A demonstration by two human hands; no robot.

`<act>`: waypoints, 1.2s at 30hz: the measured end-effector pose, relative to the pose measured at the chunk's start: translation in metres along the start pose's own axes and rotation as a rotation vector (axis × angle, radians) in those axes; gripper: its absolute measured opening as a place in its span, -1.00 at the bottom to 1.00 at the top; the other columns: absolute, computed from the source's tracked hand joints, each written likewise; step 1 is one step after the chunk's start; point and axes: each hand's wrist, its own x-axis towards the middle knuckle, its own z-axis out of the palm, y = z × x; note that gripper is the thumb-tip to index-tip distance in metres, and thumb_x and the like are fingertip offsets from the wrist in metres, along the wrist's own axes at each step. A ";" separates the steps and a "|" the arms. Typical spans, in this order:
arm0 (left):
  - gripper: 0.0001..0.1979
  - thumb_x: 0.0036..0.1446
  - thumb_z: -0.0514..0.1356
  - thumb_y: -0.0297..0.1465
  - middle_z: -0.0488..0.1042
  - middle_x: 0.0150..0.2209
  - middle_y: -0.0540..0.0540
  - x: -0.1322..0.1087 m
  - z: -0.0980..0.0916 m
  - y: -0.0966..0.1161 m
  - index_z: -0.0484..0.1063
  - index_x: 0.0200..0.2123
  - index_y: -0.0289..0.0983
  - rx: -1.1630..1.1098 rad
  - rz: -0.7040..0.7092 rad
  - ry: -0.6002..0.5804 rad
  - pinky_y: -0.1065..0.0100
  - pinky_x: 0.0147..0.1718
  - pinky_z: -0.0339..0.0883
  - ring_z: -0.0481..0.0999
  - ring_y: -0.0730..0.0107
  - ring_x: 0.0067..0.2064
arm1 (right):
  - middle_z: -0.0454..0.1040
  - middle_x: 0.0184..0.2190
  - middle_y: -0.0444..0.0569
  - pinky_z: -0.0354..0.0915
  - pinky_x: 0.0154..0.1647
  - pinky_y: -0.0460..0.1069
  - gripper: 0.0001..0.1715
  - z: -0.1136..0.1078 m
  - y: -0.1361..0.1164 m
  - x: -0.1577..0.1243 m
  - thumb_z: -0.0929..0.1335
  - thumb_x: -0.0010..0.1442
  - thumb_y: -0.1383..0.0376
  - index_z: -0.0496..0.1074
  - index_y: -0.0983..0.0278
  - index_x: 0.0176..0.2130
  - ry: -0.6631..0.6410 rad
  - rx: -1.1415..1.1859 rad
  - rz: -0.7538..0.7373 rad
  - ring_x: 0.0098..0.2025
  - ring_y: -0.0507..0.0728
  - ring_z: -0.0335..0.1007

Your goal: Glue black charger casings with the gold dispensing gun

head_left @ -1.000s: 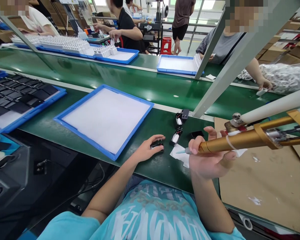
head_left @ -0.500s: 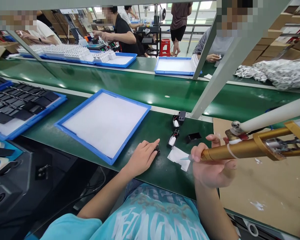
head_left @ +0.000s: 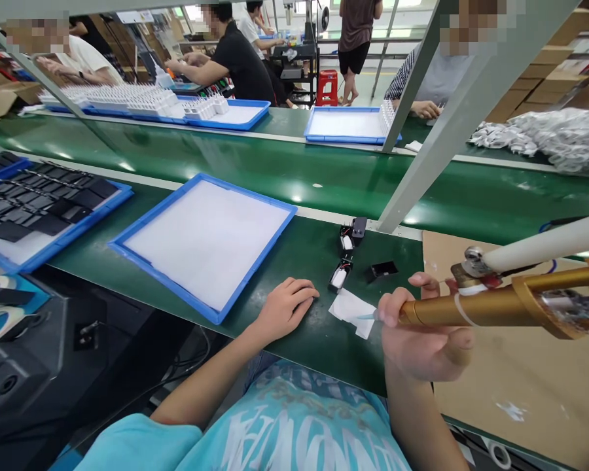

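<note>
My right hand is wrapped round a gold-coloured dispensing gun. Its thin light-blue needle tip points left over a piece of white paper on the green bench. Palm down on the bench, left of the paper, rests my left hand with fingers together and curled; whatever is under them is hidden. Just beyond the paper lie two small black housings with white parts inside, the nearer housing and the farther housing. An open black case lies to their right.
A blue tray with a white lining lies left of my hands. Farther left, another tray holds several black pieces. A slanted metal post rises beyond the black parts. Brown cardboard covers the right side. Co-workers sit across the green belt.
The small black part that showed at my left fingertips is now out of sight, with the fingers more curled. My right hand and the gun have shifted slightly right and nearer to me.
</note>
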 end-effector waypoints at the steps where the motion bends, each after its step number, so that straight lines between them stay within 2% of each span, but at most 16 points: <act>1: -0.71 0.36 -0.06 -0.40 0.48 -0.03 -0.09 0.001 -0.003 -0.001 0.45 -0.10 -0.19 0.033 0.009 -0.044 0.26 -0.12 0.34 0.43 0.32 -0.12 | 0.32 -0.11 -0.10 0.17 -0.62 0.01 -0.57 0.000 0.000 0.000 0.23 0.19 0.02 0.40 0.10 -0.01 -0.001 0.002 -0.003 -0.59 -0.02 0.32; 5: -0.70 0.37 -0.05 -0.30 0.45 0.01 -0.11 0.003 -0.008 -0.003 0.35 0.06 -0.17 0.214 0.036 -0.185 0.25 -0.17 0.36 0.45 0.27 -0.12 | 0.32 -0.10 -0.10 0.19 -0.61 0.02 -0.60 -0.001 0.001 0.000 0.24 0.20 0.04 0.41 0.11 -0.03 0.009 -0.004 -0.014 -0.58 -0.02 0.33; 9: -0.68 0.33 0.02 -0.27 0.47 -0.12 -0.12 0.001 -0.007 -0.004 0.29 0.11 -0.17 0.361 0.020 -0.284 0.29 -0.31 0.38 0.49 0.20 -0.14 | 0.33 -0.11 -0.10 0.20 -0.61 0.02 -0.62 -0.002 0.002 0.001 0.24 0.20 0.04 0.39 0.10 -0.04 0.035 -0.016 -0.009 -0.59 -0.02 0.33; 12: -0.67 0.33 -0.01 -0.29 0.48 -0.11 -0.14 0.001 -0.022 -0.016 0.28 0.11 -0.20 0.344 -0.072 -0.173 0.25 -0.21 0.41 0.52 0.20 -0.13 | 0.33 -0.12 -0.10 0.21 -0.61 0.01 -0.60 -0.003 0.001 0.002 0.26 0.19 0.04 0.36 0.10 -0.02 0.068 -0.034 -0.007 -0.59 -0.02 0.33; 15: -0.53 0.33 -0.06 -0.23 0.44 0.05 -0.27 0.001 -0.059 -0.049 0.14 0.23 -0.31 0.395 -0.335 0.096 0.15 -0.07 0.38 0.50 0.08 -0.02 | 0.32 -0.13 -0.09 0.21 -0.61 0.00 -0.57 -0.005 0.000 0.003 0.27 0.16 0.04 0.33 0.11 0.00 0.106 -0.053 -0.003 -0.61 -0.03 0.32; 16: -0.47 0.33 -0.08 -0.22 0.41 0.09 -0.32 0.001 -0.073 -0.064 0.07 0.27 -0.35 0.433 -0.418 0.145 0.10 -0.05 0.36 0.49 0.01 0.01 | 0.32 -0.14 -0.09 0.21 -0.61 0.00 -0.57 -0.005 0.000 0.003 0.27 0.16 0.04 0.32 0.11 -0.01 0.118 -0.058 -0.003 -0.61 -0.03 0.31; 18: -0.42 0.31 -0.10 -0.25 0.36 0.14 -0.38 -0.001 -0.099 -0.095 -0.02 0.31 -0.39 0.493 -0.495 0.133 0.04 -0.03 0.33 0.46 -0.08 0.06 | 0.32 -0.15 -0.09 0.20 -0.62 0.01 -0.59 -0.006 -0.001 0.003 0.27 0.14 0.03 0.34 0.11 -0.04 0.143 -0.069 -0.004 -0.62 -0.04 0.30; 20: -0.39 0.29 -0.11 -0.28 0.34 0.15 -0.39 -0.003 -0.118 -0.122 -0.08 0.34 -0.40 0.508 -0.529 0.033 0.04 -0.06 0.34 0.47 -0.10 0.05 | 0.31 -0.15 -0.08 0.18 -0.63 0.01 -0.60 -0.005 -0.003 0.003 0.26 0.13 0.03 0.35 0.10 -0.06 0.161 -0.082 -0.003 -0.63 -0.03 0.29; 22: -0.36 0.27 -0.09 -0.29 0.38 0.11 -0.40 -0.002 -0.126 -0.137 -0.12 0.35 -0.41 0.539 -0.554 -0.043 0.02 -0.10 0.35 0.49 -0.13 0.00 | 0.31 -0.15 -0.07 0.16 -0.64 0.02 -0.61 -0.004 -0.003 0.002 0.25 0.13 0.04 0.38 0.10 -0.08 0.164 -0.093 0.001 -0.63 -0.02 0.29; 23: -0.34 0.26 -0.06 -0.28 0.38 0.09 -0.41 0.000 -0.127 -0.139 -0.12 0.36 -0.41 0.574 -0.548 -0.033 -0.02 -0.09 0.34 0.47 -0.16 0.01 | 0.31 -0.14 -0.06 0.16 -0.64 0.03 -0.62 -0.004 -0.003 0.002 0.24 0.13 0.05 0.39 0.09 -0.09 0.164 -0.098 0.002 -0.63 -0.01 0.29; 26: -0.28 0.20 0.07 -0.21 0.32 0.13 -0.45 0.021 -0.114 -0.124 -0.04 0.33 -0.41 0.608 -0.376 0.153 -0.13 0.06 0.22 0.32 -0.23 0.15 | 0.33 -0.13 -0.07 0.17 -0.63 0.03 -0.63 -0.005 -0.002 0.001 0.23 0.14 0.05 0.39 0.06 -0.08 0.167 -0.109 0.001 -0.62 -0.01 0.30; 28: -0.27 0.19 0.11 -0.17 0.30 0.16 -0.42 0.045 -0.092 -0.102 -0.03 0.31 -0.39 0.439 -0.209 0.224 -0.07 0.16 0.16 0.28 -0.12 0.20 | 0.33 -0.13 -0.08 0.17 -0.63 0.03 -0.64 -0.005 -0.001 -0.001 0.23 0.15 0.05 0.39 0.04 -0.08 0.166 -0.109 -0.002 -0.62 -0.01 0.30; 30: -0.22 0.17 0.16 -0.17 0.35 0.13 -0.35 0.075 -0.062 -0.077 -0.10 0.33 -0.32 0.177 -0.129 0.109 0.03 0.14 0.23 0.36 0.02 0.16 | 0.33 -0.13 -0.09 0.17 -0.63 0.03 -0.65 -0.006 -0.001 -0.002 0.23 0.15 0.04 0.40 0.04 -0.10 0.169 -0.109 0.002 -0.62 -0.01 0.30; 32: -0.16 0.13 0.22 -0.21 0.34 0.15 -0.36 0.106 -0.030 -0.056 -0.15 0.34 -0.30 0.009 -0.097 -0.062 0.03 0.12 0.26 0.39 0.02 0.15 | 0.33 -0.13 -0.09 0.17 -0.62 0.04 -0.65 -0.006 -0.001 -0.002 0.24 0.14 0.03 0.40 0.05 -0.11 0.182 -0.115 0.008 -0.62 -0.01 0.30; 34: -0.06 0.05 0.29 -0.22 0.35 0.15 -0.40 0.133 -0.003 -0.043 -0.19 0.34 -0.30 -0.118 -0.077 -0.199 0.03 0.12 0.27 0.38 -0.01 0.17 | 0.33 -0.13 -0.09 0.17 -0.62 0.04 -0.63 -0.006 0.000 -0.002 0.25 0.13 0.02 0.39 0.07 -0.10 0.200 -0.121 0.013 -0.63 -0.01 0.28; 36: 0.00 -0.01 0.34 -0.21 0.36 0.15 -0.41 0.153 0.015 -0.037 -0.19 0.33 -0.31 -0.216 -0.084 -0.251 0.04 0.12 0.26 0.39 -0.02 0.18 | 0.33 -0.15 -0.09 0.17 -0.62 0.03 -0.62 -0.007 0.000 -0.001 0.27 0.11 0.01 0.38 0.07 -0.10 0.218 -0.122 0.016 -0.63 -0.02 0.27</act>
